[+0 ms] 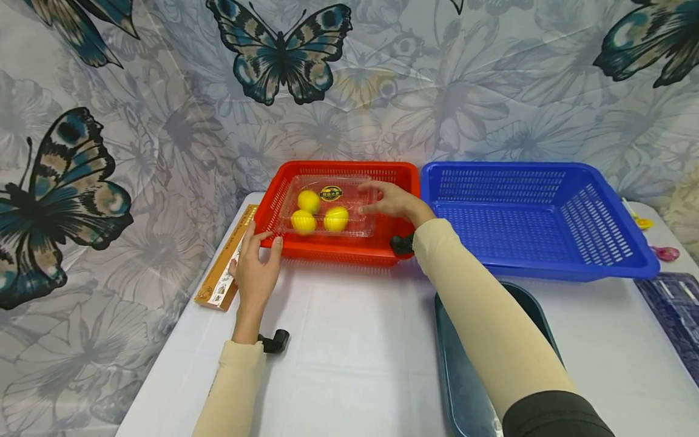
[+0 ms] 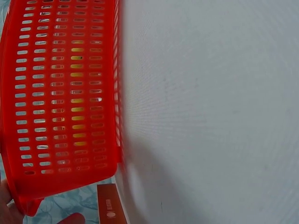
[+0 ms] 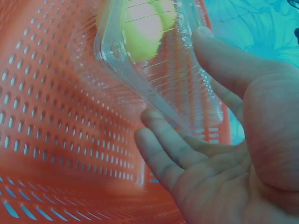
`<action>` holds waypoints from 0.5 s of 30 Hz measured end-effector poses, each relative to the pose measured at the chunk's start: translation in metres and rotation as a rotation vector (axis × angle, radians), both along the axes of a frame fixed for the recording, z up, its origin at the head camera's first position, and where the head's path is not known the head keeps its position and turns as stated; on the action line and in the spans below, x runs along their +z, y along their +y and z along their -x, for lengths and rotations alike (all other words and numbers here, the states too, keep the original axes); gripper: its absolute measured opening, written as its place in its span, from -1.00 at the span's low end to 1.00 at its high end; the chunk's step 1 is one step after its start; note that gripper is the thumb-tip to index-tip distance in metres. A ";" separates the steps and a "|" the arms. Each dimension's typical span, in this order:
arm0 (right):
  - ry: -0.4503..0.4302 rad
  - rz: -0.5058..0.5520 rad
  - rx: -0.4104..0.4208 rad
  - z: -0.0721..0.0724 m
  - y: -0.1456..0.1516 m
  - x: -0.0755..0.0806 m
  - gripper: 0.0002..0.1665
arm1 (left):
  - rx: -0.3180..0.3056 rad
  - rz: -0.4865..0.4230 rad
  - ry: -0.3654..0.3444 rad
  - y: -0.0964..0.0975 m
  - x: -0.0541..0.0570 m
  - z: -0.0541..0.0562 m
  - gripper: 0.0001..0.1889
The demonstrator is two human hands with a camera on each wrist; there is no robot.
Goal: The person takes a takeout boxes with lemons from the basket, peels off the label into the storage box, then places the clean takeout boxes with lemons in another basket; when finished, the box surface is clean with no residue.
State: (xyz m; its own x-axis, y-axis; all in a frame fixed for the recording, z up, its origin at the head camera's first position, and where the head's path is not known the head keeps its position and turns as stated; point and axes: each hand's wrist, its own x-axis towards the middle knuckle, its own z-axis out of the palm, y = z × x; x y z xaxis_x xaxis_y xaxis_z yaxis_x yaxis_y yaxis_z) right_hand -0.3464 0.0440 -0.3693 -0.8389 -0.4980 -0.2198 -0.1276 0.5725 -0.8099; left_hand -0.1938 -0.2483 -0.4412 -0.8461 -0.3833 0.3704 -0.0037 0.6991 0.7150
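Note:
A clear lidded plastic fruit box (image 1: pixel 355 226) with yellow round fruits (image 1: pixel 335 218) inside sits within the red basket (image 1: pixel 338 247). At the box's right end is my right hand (image 1: pixel 394 201), gripping it between thumb and fingers. In the right wrist view the thumb (image 3: pixel 224 60) lies along one side of the box and the fingertips (image 3: pixel 152 116) are at its opposite edge. My left hand (image 1: pixel 256 264) is at the red basket's front left corner, fingers extended and touching the rim. The left wrist view shows only fingertips (image 2: pixel 5 200) beside that corner.
A blue basket (image 1: pixel 508 237) stands directly right of the red one. In front of it, a dark tray (image 1: pixel 459 364) lies partly under my right forearm. A long brown carton (image 1: pixel 226 267) is left of the red basket. Small colored items (image 1: pixel 663 252) lie at the far right.

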 end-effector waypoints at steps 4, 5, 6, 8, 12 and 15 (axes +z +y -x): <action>-0.029 0.044 -0.021 0.000 -0.001 -0.001 -0.28 | 0.004 -0.004 -0.008 0.000 0.000 0.000 -0.57; -0.034 0.057 -0.032 0.000 -0.001 -0.001 -0.27 | 0.004 -0.005 -0.008 0.000 0.001 0.000 -0.58; -0.038 0.070 -0.041 0.000 0.000 -0.002 -0.27 | 0.004 -0.006 -0.008 0.000 0.001 0.000 -0.58; -0.045 0.092 -0.055 0.000 0.000 -0.003 -0.27 | 0.001 -0.007 -0.005 0.000 0.001 -0.001 -0.59; -0.046 0.137 -0.080 0.000 0.000 -0.004 -0.31 | -0.002 -0.006 0.002 0.001 0.001 -0.001 -0.59; -0.029 0.161 -0.099 0.000 0.000 -0.004 -0.38 | -0.004 -0.003 0.005 0.001 0.001 -0.001 -0.59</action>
